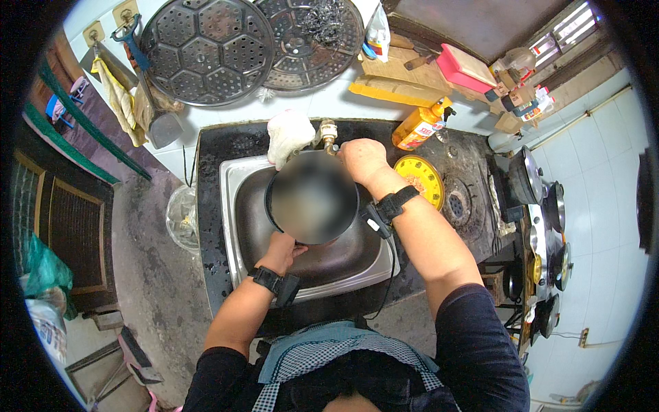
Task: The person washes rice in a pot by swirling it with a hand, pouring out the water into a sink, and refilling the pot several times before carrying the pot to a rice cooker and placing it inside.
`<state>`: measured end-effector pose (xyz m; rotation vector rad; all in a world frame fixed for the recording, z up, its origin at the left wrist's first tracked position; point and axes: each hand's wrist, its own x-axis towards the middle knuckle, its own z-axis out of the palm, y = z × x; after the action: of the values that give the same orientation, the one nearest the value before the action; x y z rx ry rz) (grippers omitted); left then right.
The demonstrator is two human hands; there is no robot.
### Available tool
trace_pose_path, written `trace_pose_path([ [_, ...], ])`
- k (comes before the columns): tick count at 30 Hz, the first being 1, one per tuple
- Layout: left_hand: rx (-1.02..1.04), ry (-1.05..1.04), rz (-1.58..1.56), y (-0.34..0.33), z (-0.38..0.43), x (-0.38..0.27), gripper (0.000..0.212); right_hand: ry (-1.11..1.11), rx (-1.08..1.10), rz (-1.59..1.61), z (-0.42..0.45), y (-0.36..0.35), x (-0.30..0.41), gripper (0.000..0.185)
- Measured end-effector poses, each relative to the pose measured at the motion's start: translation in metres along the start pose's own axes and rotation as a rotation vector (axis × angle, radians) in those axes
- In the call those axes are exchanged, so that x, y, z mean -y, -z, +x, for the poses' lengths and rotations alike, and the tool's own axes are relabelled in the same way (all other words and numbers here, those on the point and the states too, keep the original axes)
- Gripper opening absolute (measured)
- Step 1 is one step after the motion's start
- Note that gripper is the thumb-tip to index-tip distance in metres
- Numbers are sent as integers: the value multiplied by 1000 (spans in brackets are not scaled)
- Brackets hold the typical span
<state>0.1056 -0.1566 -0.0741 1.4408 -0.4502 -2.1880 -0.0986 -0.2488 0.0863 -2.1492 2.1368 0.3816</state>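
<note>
A dark round pot (353,208) is over the stainless-steel sink (304,280); its inside is blurred, so its contents cannot be made out. My left hand (284,250) grips the pot at its near side, low in the sink. At the far edge, my right hand (364,158) is closed at the brass tap (328,139), its fingertips mostly hidden behind the hand. The spout lies just above the pot's far rim. A white cloth (291,135) sits beside the tap on the left.
Right of the sink are a yellow plate (435,177) of chopped food, an orange pump bottle (419,126) and a gas burner (457,206). Perforated steamer trays (206,51) lean on the back wall. A cable (392,273) hangs from my right wrist over the sink's edge.
</note>
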Motion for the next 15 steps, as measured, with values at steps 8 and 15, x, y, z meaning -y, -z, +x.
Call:
trace_pose_path([
  [8, 1, 11, 28, 7, 6, 6, 29, -10, 47, 1, -2, 5, 5, 18],
  [15, -9, 22, 35, 2, -1, 0, 31, -29, 57, 16, -2, 6, 6, 18],
])
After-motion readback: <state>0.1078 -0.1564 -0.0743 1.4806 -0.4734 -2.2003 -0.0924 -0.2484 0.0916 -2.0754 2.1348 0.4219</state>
